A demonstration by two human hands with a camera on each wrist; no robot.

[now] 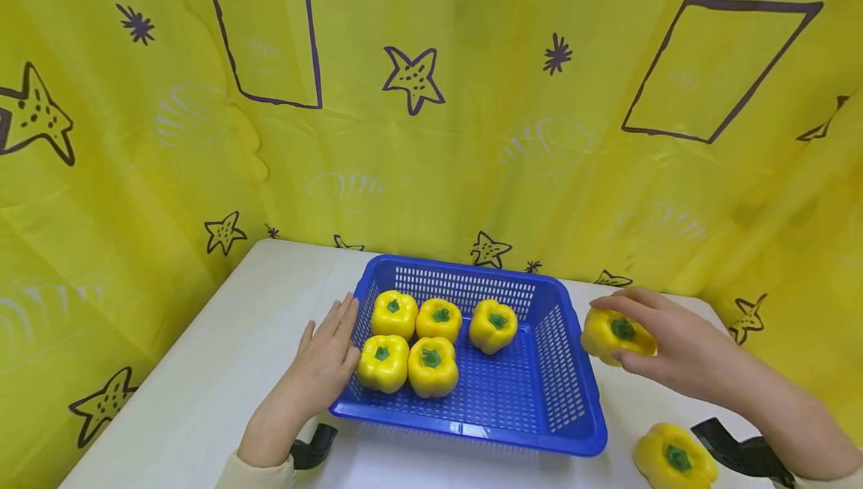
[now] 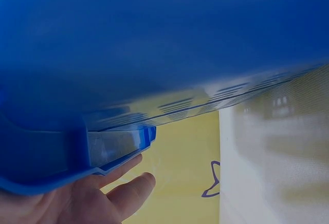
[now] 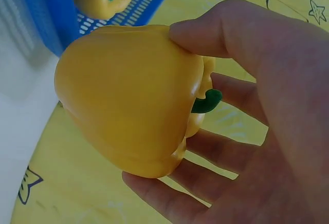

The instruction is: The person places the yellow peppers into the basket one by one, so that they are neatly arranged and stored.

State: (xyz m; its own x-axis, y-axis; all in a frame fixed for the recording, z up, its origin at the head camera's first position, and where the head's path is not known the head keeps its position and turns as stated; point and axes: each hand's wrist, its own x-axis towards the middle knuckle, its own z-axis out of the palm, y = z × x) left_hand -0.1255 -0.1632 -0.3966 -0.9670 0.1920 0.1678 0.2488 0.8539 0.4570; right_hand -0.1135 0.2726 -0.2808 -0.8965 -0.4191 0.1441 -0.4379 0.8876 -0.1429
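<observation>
My right hand (image 1: 681, 339) grips a yellow bell pepper (image 1: 603, 335) with a green stem, held up just off the basket's right side. In the right wrist view the thumb lies on one side of this pepper (image 3: 123, 100) and the fingers spread along the other. A blue plastic basket (image 1: 502, 407) with slotted walls holds several more yellow bell peppers (image 1: 433, 367), grouped mostly in its left half. At the basket's left rim my left hand (image 1: 320, 365) rests with straight fingers. From the left wrist, the basket wall (image 2: 154, 39) fills most of the view above that hand (image 2: 97, 198).
Another yellow bell pepper (image 1: 674, 457) lies on the white table (image 1: 195, 369) near the front right, beside the right wrist's black strap (image 1: 738, 450). Behind the table and along its sides hangs a yellow curtain (image 1: 458, 159) with starfish drawings.
</observation>
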